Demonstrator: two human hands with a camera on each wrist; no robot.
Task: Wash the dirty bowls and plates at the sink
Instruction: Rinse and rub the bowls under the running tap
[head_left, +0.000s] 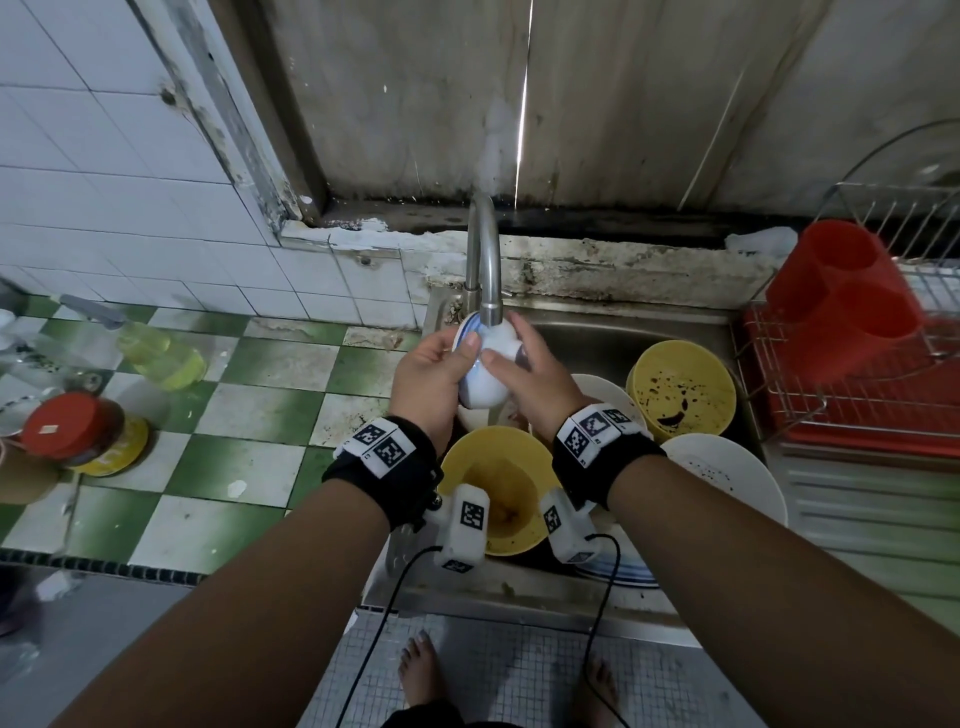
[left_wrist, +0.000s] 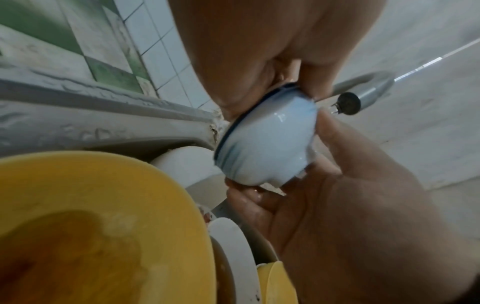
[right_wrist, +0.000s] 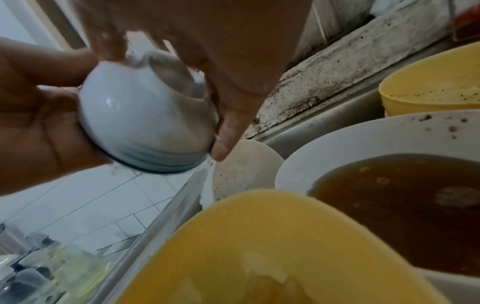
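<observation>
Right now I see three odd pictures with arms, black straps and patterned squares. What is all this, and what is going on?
There is no machine here: a person is washing dishes while wearing cameras. The big picture comes from a camera on the head, looking down at both arms. The black bands with patterned squares hold a small camera on each wrist, and the other two pictures come from those, looking along each hand.

The left hand and right hand together hold a small white bowl with a blue rim, tipped on its side under the tap.

Below, in the metal sink, dirty dishes wait: a yellow bowl with brown liquid, another spattered yellow bowl and white plates. To the right is a wire rack holding a red cutlery holder. On the checked tile counter lie a bottle of yellow liquid and a red-lidded jar.
</observation>
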